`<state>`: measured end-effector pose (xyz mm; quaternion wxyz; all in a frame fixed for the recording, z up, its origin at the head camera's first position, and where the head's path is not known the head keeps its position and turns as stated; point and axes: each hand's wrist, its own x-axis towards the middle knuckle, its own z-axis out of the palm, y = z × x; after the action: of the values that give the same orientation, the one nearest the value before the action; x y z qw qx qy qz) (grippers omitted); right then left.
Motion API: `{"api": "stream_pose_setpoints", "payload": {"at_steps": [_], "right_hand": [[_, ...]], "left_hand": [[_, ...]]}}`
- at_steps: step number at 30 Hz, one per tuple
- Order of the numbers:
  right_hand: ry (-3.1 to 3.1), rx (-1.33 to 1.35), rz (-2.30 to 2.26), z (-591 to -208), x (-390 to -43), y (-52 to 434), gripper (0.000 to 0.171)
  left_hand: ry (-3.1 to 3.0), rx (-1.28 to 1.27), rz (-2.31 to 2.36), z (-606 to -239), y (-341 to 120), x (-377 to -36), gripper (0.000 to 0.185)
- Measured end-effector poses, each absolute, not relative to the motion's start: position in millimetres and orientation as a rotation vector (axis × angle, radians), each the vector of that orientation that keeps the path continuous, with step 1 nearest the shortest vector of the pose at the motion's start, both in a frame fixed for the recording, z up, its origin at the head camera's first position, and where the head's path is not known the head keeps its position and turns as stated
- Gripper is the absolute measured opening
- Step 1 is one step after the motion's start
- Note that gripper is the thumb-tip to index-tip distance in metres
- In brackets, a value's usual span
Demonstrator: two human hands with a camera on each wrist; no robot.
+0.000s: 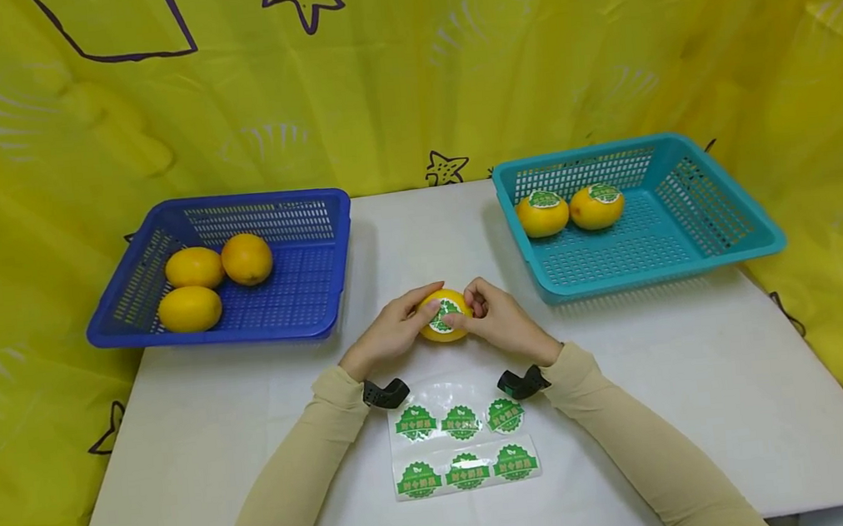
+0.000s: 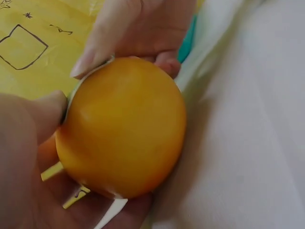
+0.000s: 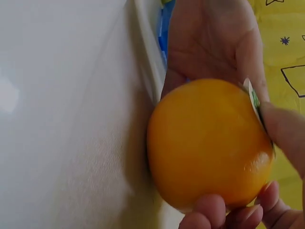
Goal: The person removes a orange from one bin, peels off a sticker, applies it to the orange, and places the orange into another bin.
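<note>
A yellow-orange fruit, seemingly an orange, is held between both hands at the middle of the table. On its upper face lies a round green-and-white sticker, whose edge stands slightly off the peel in the right wrist view. My left hand grips the orange from the left, fingers around it and thumb on the sticker. From the other side my right hand holds it, thumb pressing the sticker and curled fingertips against the peel. Nearer me lies a clear sheet of several green stickers.
At the left stands a blue basket holding three unlabelled oranges. A teal basket at the right contains two stickered oranges. Behind the white table hangs a yellow patterned cloth.
</note>
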<state>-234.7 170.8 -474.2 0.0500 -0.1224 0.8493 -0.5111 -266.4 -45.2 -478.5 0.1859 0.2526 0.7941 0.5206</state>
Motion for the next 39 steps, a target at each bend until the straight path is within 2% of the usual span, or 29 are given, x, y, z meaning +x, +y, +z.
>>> {"api": "stream_pose_setpoints", "payload": {"at_steps": [5, 12, 20, 27, 35, 39], "right_hand": [[2.576, -0.440, -1.530, -473, -234, 175, 0.038], [2.525, -0.446, -1.500, -471, -233, 176, 0.037], [2.448, -0.513, -1.500, -438, -222, 173, 0.029], [2.383, -0.495, -1.542, -467, -233, 184, 0.030], [2.573, -0.536, -1.396, -471, -232, 180, 0.046], [2.578, -0.594, -1.403, -470, -232, 178, 0.046]], "left_hand": [[2.234, 0.790, 1.476, -483, -49, -264, 0.054], [2.158, 0.734, 1.490, -485, -55, -261, 0.067], [2.230, 0.858, 1.405, -481, -56, -267, 0.070], [2.192, 0.855, 1.356, -475, -57, -271, 0.070], [2.160, 0.882, 1.333, -474, -60, -274, 0.072], [2.146, 0.911, 1.344, -474, -61, -276, 0.073]]}}
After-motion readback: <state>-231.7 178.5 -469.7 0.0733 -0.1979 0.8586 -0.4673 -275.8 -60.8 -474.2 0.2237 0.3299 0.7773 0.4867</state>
